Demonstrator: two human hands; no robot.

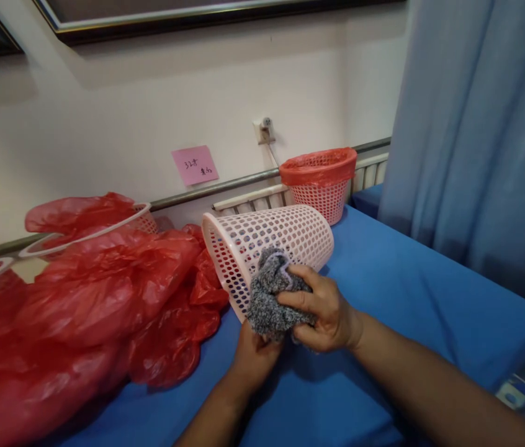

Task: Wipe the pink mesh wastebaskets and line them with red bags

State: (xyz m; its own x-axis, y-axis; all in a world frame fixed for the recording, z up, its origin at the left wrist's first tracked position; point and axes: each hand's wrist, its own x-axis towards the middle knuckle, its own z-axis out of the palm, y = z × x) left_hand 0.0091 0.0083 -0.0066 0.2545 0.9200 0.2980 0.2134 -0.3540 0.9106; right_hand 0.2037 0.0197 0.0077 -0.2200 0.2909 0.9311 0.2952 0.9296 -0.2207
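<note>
**Containers.** A pink basket (pixel 285 239) lies on its side just at 12 o'clock of the hands. Its mouth is turned to 8 o'clock and its base to 2 o'clock. What it holds cannot be told through the mesh. A grey cloth (pixel 265 304) is bunched against the basket's lower wall near the rim. The right hand (pixel 325 310) is clenched round the cloth, thumb on top and fingers curled beneath. The left hand (pixel 253 357) sits under the cloth at 6 o'clock. Its fingers are hidden, so its grip cannot be told.

A second basket (pixel 321 198) stands upright at 1 o'clock, well apart from the hands. A red liner (pixel 318 166) is folded over its rim, and its contents are not visible. At 9 o'clock, red bags (pixel 104 292) lie heaped, touching the pink basket's mouth. Two white rims (pixel 85 231) show among them.

**Surface and room.** Everything rests on a blue bed (pixel 406 298) set against a cream wall (pixel 104 124). A pink note (pixel 195 165), a socket (pixel 262 130) and a grey rail (pixel 225 185) are on the wall. A blue curtain (pixel 476 124) hangs at 2 to 3 o'clock.

**Edges and room.** The bed's right edge runs from 1 o'clock to 4 o'clock, just beside the curtain. Open blue surface lies at 3 o'clock of the hands. The 9 o'clock side is crowded by the bags.
</note>
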